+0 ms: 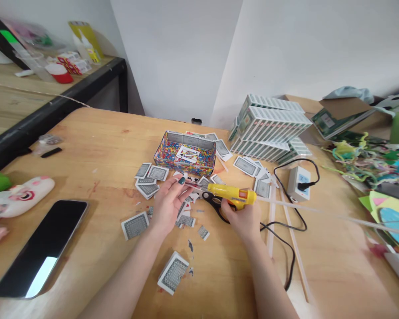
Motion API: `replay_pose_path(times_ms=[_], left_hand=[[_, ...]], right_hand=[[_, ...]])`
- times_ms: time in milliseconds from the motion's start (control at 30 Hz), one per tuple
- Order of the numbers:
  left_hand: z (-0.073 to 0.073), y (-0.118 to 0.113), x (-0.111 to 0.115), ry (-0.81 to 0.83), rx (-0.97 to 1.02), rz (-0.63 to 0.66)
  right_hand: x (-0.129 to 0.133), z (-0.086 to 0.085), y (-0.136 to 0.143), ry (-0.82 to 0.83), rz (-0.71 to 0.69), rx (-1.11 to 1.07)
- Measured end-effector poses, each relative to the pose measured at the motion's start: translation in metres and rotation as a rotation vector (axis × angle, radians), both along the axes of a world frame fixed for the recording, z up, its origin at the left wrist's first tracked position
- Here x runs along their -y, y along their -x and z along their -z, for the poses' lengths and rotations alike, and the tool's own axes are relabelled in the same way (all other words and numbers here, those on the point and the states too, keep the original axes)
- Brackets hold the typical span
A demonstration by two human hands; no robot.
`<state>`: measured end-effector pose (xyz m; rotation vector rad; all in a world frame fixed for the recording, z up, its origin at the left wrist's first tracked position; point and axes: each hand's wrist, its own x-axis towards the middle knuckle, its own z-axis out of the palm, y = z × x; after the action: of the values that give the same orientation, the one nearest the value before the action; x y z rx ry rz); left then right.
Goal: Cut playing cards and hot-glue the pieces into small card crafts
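Note:
My right hand (242, 217) is wrapped round the handle of a yellow glue gun (232, 194), whose nozzle points left. My left hand (169, 201) pinches a small playing card, seen nearly edge-on, close to the nozzle. Black-handled scissors (216, 206) lie under the glue gun. Beyond both hands stands an open box with colourful patterned walls (186, 166); a face-up card (188, 154) is inside it. Whole cards and cut pieces (186, 219) are scattered around my left hand. A stack of cards (173, 272) lies nearer to me.
A black phone (41, 248) and a white plush case (28, 195) lie at the left. Card packs (269, 128) are piled at the back right. A power socket (298, 184), its black cable and clear glue sticks (295, 248) are at the right, beside colourful craft scraps (362, 155).

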<state>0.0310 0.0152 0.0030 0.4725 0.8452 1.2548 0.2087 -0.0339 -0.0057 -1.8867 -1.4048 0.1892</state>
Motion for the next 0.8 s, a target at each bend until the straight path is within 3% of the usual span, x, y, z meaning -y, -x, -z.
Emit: replay_pose_path(times_ms=[333,800], left_hand=[[0.0048,-0.0013,0.0009,-0.03,-0.062,-0.027],[0.0022,-0.0044,0.002,-0.034,-0.158,-0.09]], right_hand=[[0.005,0.0011,0.0034,0.011,0.056,0.232],[0.0046,-0.0007,0.0094,0.079,0.029,0.211]])
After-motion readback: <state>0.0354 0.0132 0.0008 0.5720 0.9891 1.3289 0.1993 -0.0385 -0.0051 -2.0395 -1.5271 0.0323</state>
